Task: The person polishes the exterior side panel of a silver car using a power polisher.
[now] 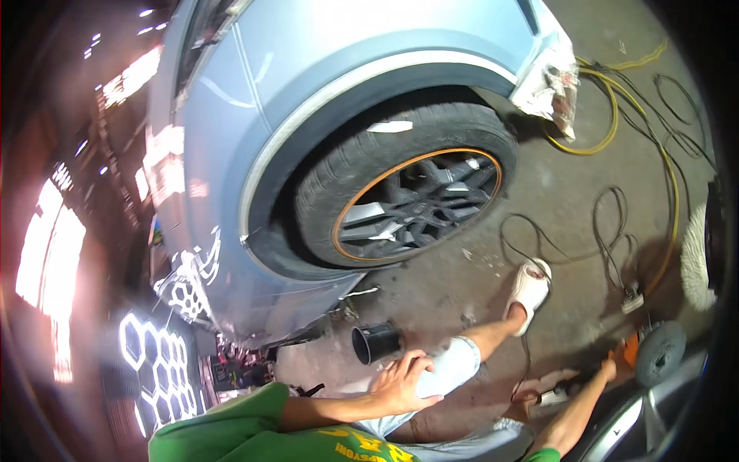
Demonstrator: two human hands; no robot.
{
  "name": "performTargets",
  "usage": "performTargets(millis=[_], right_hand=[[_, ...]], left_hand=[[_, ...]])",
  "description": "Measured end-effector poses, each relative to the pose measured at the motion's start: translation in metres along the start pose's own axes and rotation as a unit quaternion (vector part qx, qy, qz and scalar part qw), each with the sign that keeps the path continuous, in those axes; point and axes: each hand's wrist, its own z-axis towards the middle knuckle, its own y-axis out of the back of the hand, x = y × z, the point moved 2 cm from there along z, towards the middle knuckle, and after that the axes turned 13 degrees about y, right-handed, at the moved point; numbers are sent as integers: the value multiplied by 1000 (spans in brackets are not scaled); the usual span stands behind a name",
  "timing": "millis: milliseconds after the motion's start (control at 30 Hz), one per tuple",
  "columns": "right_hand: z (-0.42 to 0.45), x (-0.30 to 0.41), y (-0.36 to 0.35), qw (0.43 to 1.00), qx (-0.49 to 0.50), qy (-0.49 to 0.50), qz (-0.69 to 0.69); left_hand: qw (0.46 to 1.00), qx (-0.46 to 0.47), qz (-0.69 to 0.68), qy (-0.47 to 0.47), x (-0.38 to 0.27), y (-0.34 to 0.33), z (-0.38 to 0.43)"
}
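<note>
My left hand (404,384) rests palm down on my denim-covered knee, its fingers spread and nothing held. At the lower right, my right hand (609,367) is closed on an orange tool (630,351); a round grey disc (661,353) is beside the tool. Before me stands a light blue-grey car (369,29), with its tyre (329,190) and a dark spoked rim (427,208) edged in orange. Clear plastic (551,86) covers a part at the car's upper right corner.
A black bucket (375,342) stands beside my left hand. Yellow hose (612,115) and dark cables (606,231) loop over the concrete floor, one passing by my white clog (528,289). A white fluffy pad (700,260) is at the right rim. Hexagonal lights (164,364) glow at left.
</note>
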Motion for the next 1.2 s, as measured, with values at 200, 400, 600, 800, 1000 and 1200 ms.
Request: performTargets(millis=[200, 400, 600, 800, 1000, 1200], right_hand=[[27, 11, -21, 992, 36, 85, -89], [37, 16, -32, 975, 67, 155, -145], [-25, -81, 50, 814, 114, 498, -276], [-347, -29, 228, 975, 215, 51, 35], [-454, 64, 361, 983, 137, 47, 112], [-476, 107, 341, 960, 194, 174, 105]], left_hand=[[999, -15, -52, -7, 1, -2, 0], [997, 7, -80, 8, -3, 3, 0], [991, 31, -130, -20, 14, 7, 6], [988, 99, -100, -61, 59, 4, 8], [946, 221, -221, -80, 89, 91, 43], [934, 215, -286, 1, 80, 209, 78]])
